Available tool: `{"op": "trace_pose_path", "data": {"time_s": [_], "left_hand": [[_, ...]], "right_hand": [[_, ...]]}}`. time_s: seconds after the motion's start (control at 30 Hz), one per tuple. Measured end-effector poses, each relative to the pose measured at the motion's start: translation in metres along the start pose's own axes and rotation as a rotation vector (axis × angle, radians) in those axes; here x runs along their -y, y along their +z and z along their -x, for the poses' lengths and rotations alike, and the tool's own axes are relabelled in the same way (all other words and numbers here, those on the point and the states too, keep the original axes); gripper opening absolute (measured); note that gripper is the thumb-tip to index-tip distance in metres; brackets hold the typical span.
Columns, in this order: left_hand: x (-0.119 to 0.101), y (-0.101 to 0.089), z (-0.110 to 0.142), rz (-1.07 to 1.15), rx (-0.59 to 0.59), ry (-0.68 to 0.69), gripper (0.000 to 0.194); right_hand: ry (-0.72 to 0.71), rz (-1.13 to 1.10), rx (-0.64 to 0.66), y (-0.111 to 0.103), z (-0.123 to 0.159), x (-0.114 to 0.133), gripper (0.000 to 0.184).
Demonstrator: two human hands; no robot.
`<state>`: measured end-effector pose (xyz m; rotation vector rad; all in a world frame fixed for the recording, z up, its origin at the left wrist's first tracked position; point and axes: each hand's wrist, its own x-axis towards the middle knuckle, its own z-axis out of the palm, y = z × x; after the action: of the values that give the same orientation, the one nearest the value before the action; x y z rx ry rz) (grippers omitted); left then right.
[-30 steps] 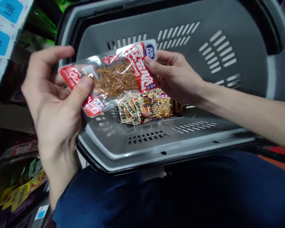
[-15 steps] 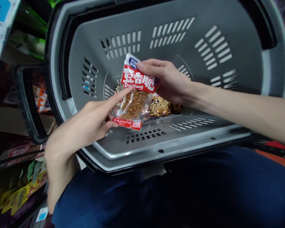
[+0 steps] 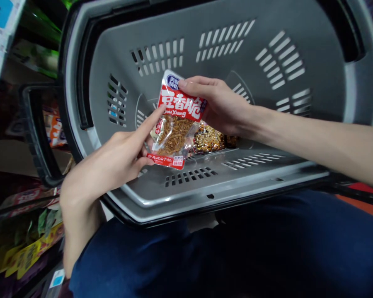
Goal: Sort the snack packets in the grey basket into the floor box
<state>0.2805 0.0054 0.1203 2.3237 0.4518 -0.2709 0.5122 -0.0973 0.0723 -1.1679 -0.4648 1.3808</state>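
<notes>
A clear-fronted snack packet (image 3: 175, 134) with a red label and brown strips inside is held over the shopping basket, tilted slightly. My right hand (image 3: 219, 103) is closed on its upper right side, thumb across the front. At the lower left, my left hand (image 3: 127, 151) grips the packet's edge near the bottom. Its index finger stretches over the front and touches the red label; the fingers behind are partly hidden. Below the packet, other shiny snack packs (image 3: 209, 137) lie on the basket floor, partly covered.
The grey shopping basket (image 3: 220, 18) with slotted walls opens toward me, its near rim by my dark blue-clad legs (image 3: 236, 256). A black handle (image 3: 40, 136) juts out on the left. Shelves of packaged goods (image 3: 27, 256) and blue price tags (image 3: 0, 14) stand along the left.
My left index finger has slid up the packet, from beneath the label's Latin letters to the left side of the large white characters. Both hands keep hold of the packet.
</notes>
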Motion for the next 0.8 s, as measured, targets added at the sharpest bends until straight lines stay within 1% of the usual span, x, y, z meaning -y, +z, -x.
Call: {"op": "trace_pose_path", "data": {"time_s": [0.17,0.37,0.57,0.63,0.8], "left_hand": [[0.0015,0.0001,0.0000,-0.023,0.013,0.010,0.097],[0.0010,-0.0003,0.0011,-0.082,0.020,0.033,0.093],[-0.0028,-0.0003,0.0001,-0.045,-0.003,0.029,0.095],[-0.0037,0.0000,0.0003,-0.059,-0.007,0.036,0.094],[-0.0052,-0.0006,0.0019,-0.040,-0.001,-0.013,0.094]], "right_hand": [[0.006,0.016,-0.006,0.0022,0.0017,0.0015,0.024],[0.003,0.035,0.001,0.0006,0.0016,0.0002,0.020],[-0.011,0.048,0.029,0.0000,0.0029,0.0001,0.020],[-0.011,0.068,0.017,0.0000,0.0029,0.0002,0.019],[-0.008,0.075,0.014,-0.0001,0.0024,-0.0009,0.021]]}}
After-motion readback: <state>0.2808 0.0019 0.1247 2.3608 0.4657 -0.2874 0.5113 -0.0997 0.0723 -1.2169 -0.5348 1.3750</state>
